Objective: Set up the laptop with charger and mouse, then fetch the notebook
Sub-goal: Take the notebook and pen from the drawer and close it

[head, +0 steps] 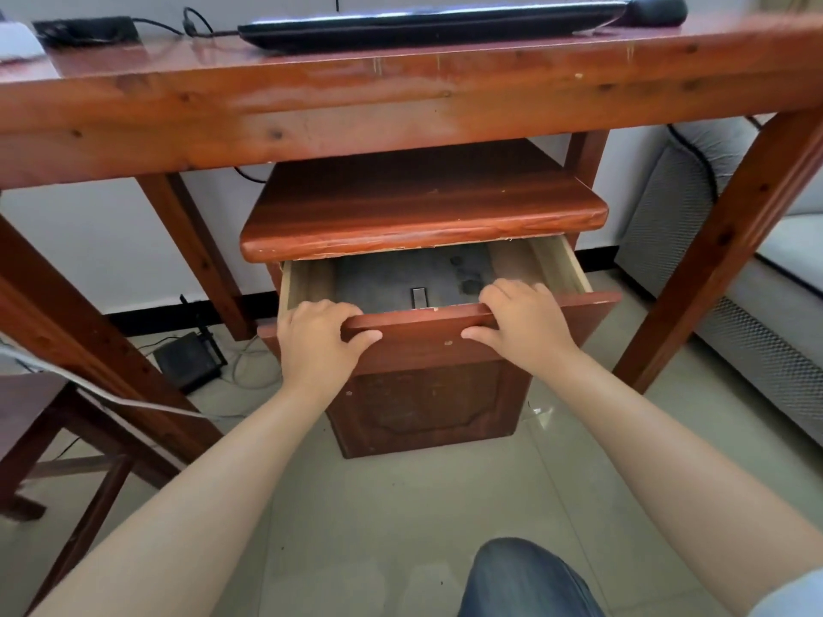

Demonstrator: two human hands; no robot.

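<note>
A black laptop [427, 24] lies on the wooden desk [311, 109], seen edge-on, with a black mouse [654, 8] at its right and a black charger brick [84, 31] with its cable at the left. Under the desk stands a small wooden cabinet [423, 202] with its top drawer [579, 316] pulled partly out. My left hand [318, 338] and my right hand [519, 322] both grip the top edge of the drawer front. Inside, the drawer holds a dark grey flat item [396, 278] with a small metal clip; I cannot tell whether it is the notebook.
A black router [189, 360] and loose cables lie on the tiled floor at the left. A wooden chair [58, 438] stands at the lower left. A grey sofa [757, 260] is at the right. My knee in jeans [525, 581] shows at the bottom.
</note>
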